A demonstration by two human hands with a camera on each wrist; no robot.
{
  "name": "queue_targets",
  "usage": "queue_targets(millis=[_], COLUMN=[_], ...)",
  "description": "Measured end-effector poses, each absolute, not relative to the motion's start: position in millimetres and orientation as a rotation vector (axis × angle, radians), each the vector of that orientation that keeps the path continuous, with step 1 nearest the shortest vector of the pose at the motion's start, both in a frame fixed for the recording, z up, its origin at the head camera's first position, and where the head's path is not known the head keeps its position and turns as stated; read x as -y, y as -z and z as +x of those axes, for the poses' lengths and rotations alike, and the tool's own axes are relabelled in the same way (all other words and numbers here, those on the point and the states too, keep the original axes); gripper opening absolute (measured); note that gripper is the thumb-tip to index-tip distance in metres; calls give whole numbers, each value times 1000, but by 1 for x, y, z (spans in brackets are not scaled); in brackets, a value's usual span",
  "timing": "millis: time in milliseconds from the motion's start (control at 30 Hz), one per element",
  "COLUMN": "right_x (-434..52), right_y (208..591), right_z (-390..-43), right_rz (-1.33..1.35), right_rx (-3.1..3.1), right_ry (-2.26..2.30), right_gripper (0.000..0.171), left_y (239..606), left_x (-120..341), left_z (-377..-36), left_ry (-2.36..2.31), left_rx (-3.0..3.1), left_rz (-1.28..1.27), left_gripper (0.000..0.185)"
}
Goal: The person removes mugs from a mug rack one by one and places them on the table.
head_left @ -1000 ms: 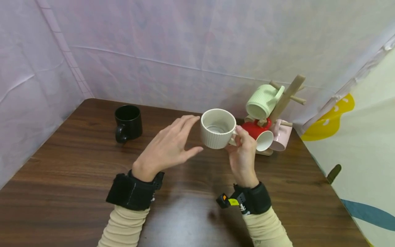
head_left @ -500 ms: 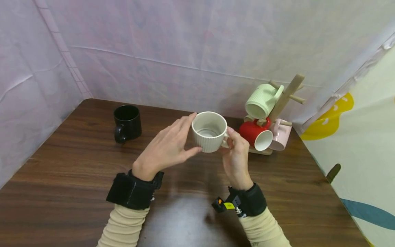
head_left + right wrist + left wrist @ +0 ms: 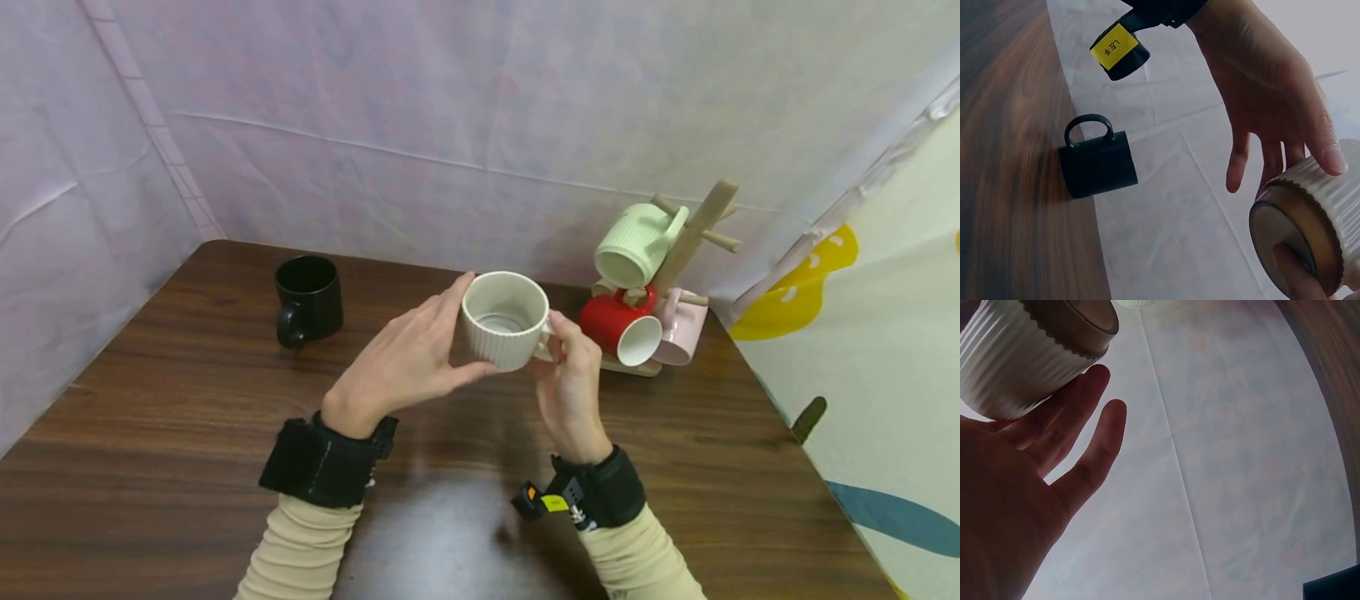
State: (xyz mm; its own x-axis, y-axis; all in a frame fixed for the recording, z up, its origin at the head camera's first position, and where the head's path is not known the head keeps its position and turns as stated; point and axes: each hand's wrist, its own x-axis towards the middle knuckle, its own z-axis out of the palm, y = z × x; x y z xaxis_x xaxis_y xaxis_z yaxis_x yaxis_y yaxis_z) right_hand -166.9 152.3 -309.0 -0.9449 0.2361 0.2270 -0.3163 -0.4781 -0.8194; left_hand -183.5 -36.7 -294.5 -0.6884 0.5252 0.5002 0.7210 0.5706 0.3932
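Note:
A ribbed off-white mug is held up above the table between both hands, its opening facing up toward the head camera. My right hand pinches its handle; in the right wrist view one right fingertip lies against the mug's base. Around the left side goes my left hand, thumb in front and fingers behind. The right wrist view shows that left thumb on the ribbed wall. In the left wrist view the mug tilts above the left fingers, two of which stretch out past it.
A black mug stands upright at the back left. At the back right, a wooden mug tree carries a pale green mug, a red mug and a pink mug. Light cloth hangs behind the table.
My right hand has carried the off-white mug left and slightly down to my left hand. The left thumb and fingers, apart from it earlier, now hold its side.

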Motion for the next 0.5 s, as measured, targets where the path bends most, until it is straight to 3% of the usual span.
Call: queue_targets(millis=[333, 500], right_x=[-149, -148], right_y=[310, 311], right_z=[-166, -164], right_rz=[109, 117], right_rx=[1374, 1377], right_ry=[-2484, -2494], right_gripper=[37, 34], left_y=[297, 299], left_x=[35, 36], left_z=[-185, -188], left_ry=[897, 944], left_rx=[2496, 2466], left_rz=[-977, -968], left_gripper=[108, 101])
